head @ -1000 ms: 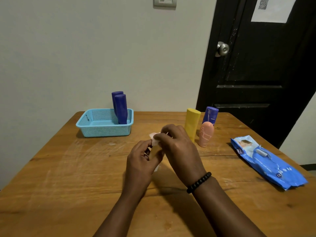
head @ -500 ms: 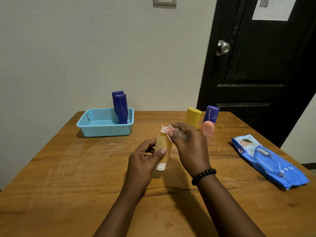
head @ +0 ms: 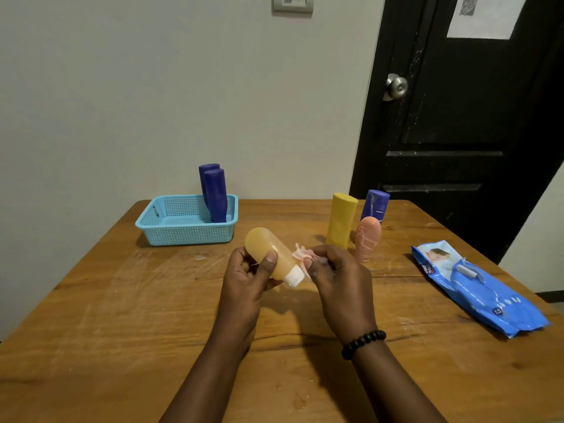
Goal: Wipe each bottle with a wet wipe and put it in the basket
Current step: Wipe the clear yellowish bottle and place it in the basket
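My left hand (head: pixel 247 274) grips an orange bottle (head: pixel 268 250) with a white cap, tilted so the cap points down and to the right. My right hand (head: pixel 337 277) pinches a crumpled pinkish wet wipe (head: pixel 302 253) right beside the bottle's cap end. Two dark blue bottles (head: pixel 215 195) stand in the light blue basket (head: pixel 171 230) at the back left. On the table to the right stand a yellow bottle (head: pixel 341 219), a purple bottle (head: pixel 375 204) and a peach bottle (head: pixel 367 238).
A blue pack of wet wipes (head: pixel 476 286) lies on the right side of the wooden table (head: pixel 122 315). Behind the table are a pale wall and a black door (head: pixel 457 117) with a round knob.
The orange bottle has swung from nearly upright to tilted with its base up-left. My right hand with the wipe has slid from the top of the bottle to near its cap.
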A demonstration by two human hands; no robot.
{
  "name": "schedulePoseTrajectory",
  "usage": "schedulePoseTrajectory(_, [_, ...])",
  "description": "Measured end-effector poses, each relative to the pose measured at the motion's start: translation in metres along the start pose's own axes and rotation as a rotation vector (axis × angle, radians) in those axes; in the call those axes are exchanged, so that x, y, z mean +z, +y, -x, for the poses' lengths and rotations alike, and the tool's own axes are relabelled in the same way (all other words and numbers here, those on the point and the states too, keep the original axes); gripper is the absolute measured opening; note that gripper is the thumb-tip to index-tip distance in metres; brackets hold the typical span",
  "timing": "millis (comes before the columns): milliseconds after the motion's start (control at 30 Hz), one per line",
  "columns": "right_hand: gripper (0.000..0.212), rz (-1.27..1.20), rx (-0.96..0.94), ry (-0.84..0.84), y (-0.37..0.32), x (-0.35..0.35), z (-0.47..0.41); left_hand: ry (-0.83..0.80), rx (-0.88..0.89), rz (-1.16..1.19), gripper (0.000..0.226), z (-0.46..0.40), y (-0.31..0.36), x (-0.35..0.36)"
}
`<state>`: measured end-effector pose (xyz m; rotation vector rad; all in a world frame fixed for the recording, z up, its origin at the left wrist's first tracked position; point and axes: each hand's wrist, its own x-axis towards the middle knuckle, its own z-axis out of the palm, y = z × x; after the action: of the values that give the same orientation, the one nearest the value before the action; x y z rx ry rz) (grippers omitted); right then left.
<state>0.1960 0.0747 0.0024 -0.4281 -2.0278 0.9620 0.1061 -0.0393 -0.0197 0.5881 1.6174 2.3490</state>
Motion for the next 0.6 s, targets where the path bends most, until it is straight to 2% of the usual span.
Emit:
schedulePoseTrajectory(67, [0.017, -0.007, -0.023, 0.079, -0.002, -0.001, 0.004, 0.021, -0.016, 0.008, 0.047, -0.001, 0.0, 0.0])
schedulePoseTrajectory(133, [0.02, 0.034, -0.066, 0.09, -0.004, 0.002, 0.007, 0.036, -0.019, 0.023, 0.044, -0.001, 0.001, 0.001])
schedulePoseTrajectory(333, [0.025, 0.352, -0.338, 0.033, -0.007, 0.019, 0.024, 0.093, -0.035, 0.031, 0.035, -0.001, 0.0, -0.003])
schedulePoseTrajectory(467, [0.032, 0.522, -0.476, -0.076, -0.006, 0.021, 0.03, 0.161, -0.064, 0.046, 0.033, -0.004, -0.001, -0.005])
schedulePoseTrajectory(533, [0.03, 0.496, -0.48, -0.078, -0.001, 0.021, 0.031, 0.173, -0.086, 0.108, 0.038, -0.006, -0.001, -0.006])
schedulePoseTrajectory(600, [0.025, 0.257, -0.316, 0.014, -0.002, 0.016, 0.03, 0.153, -0.12, 0.252, 0.041, -0.007, 0.001, -0.008])
